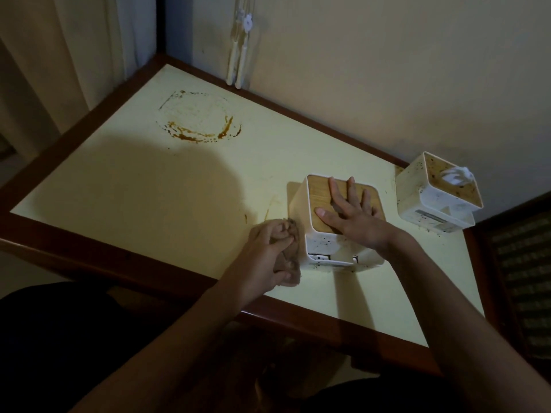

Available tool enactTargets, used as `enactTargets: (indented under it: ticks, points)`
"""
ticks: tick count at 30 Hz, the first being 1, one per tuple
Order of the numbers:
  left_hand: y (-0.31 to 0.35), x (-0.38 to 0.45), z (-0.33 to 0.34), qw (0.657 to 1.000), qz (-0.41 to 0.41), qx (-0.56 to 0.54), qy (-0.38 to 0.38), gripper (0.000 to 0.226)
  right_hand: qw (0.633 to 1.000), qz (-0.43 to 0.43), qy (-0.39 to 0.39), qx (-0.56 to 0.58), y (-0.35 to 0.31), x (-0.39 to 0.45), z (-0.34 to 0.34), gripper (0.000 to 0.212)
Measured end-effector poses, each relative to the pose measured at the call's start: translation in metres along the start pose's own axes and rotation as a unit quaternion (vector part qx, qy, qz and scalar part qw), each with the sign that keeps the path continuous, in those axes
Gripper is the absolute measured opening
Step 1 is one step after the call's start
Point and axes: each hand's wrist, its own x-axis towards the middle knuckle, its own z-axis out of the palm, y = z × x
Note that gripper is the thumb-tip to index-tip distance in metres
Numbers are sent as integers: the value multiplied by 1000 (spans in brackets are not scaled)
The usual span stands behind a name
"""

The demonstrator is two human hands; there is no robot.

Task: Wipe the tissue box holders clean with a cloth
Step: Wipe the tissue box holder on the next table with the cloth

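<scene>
A white tissue box holder point(331, 248) with a wooden lid stands near the table's front edge, its front wall speckled with dark spots. My right hand point(351, 213) lies flat on the lid with fingers spread. My left hand point(265, 254) grips a brown cloth point(290, 260) bunched against the holder's left side. A second white tissue box holder point(429, 201) stands at the right by the wall, spotted with dirt, with a white tissue sticking out of its top.
The pale yellow table point(149, 198) has a dark wooden rim and a ring-shaped brown stain point(202, 126) at the back left. Small brown smears mark the surface left of the cloth. A wall runs behind; two cords point(238, 55) hang against it.
</scene>
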Motion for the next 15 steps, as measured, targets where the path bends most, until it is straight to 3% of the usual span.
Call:
enactTargets:
  ticks: [15]
  points:
    - [-2, 48, -12, 998, 20, 37, 45, 46, 1000, -6, 0, -7, -1, -4, 1, 75]
